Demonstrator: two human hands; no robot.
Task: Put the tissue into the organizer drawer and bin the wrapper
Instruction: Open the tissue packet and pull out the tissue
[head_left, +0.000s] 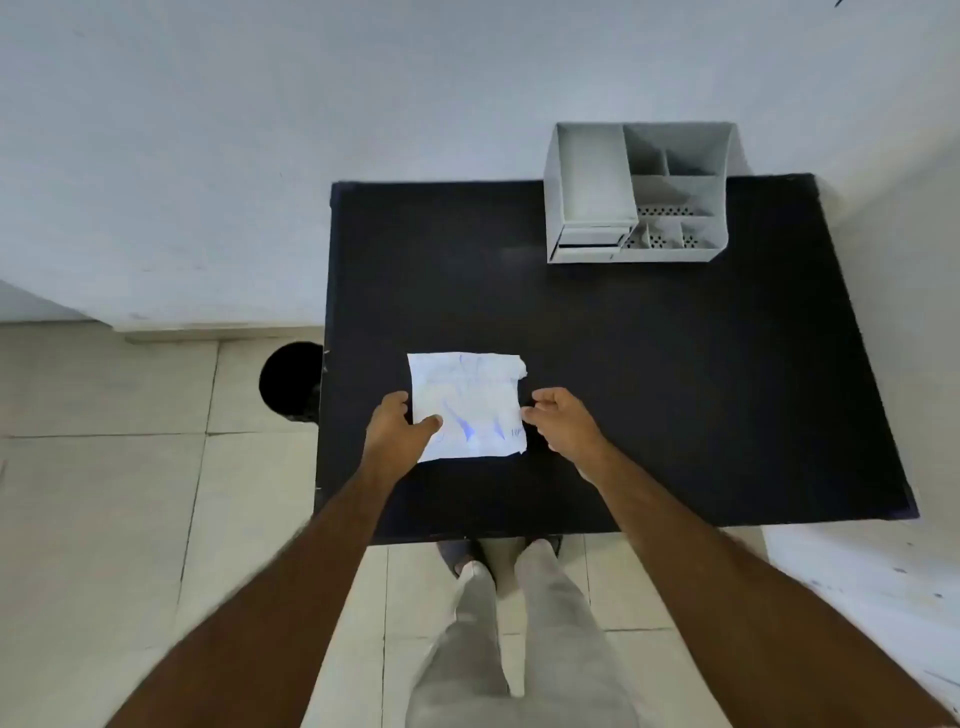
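We look down from head height at a black table (675, 389) standing against a pale wall (260, 156). Near the table's near left part lies a flat white tissue packet (470, 400) with faint blue print, its surface crinkled. Our left hand (397, 434) grips the packet's left edge, thumb on top and fingers curled at the side. Our right hand (563, 421) sits at the packet's right edge with its fingers curled and fingertips touching or nearly touching the edge; we cannot tell whether it actually pinches the packet. At the far right of the table, against the wall, stands a grey desk organizer (636, 195) with several open compartments on top and a small drawer (589, 240) at its lower left front, which looks slightly pulled out. On the tiled floor (104, 519) just left of the table sits a round black bin (291, 379), partly hidden by the table edge. Below the table's near edge we see light grey trousers (519, 649).
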